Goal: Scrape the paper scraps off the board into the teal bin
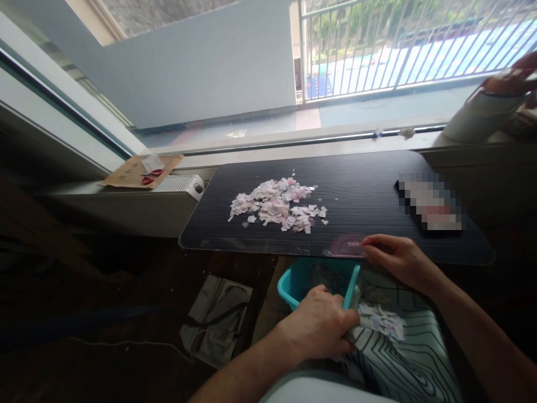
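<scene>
Left hand point(321, 324) grips teal bin point(286, 292); best snug under tabletop point(361, 173) front edge. Right hand point(396, 258) at pink protractor point(342, 245), grip unclear.

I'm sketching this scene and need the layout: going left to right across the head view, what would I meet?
Envelope → paper scraps → protractor → pixelated object.

The left hand point(316, 324) hides part of the teal bin point(285, 286); pixelation obscures an object point(432, 204) on the tabletop point(364, 184); both forearms point(474, 319) leave the frame.
</scene>
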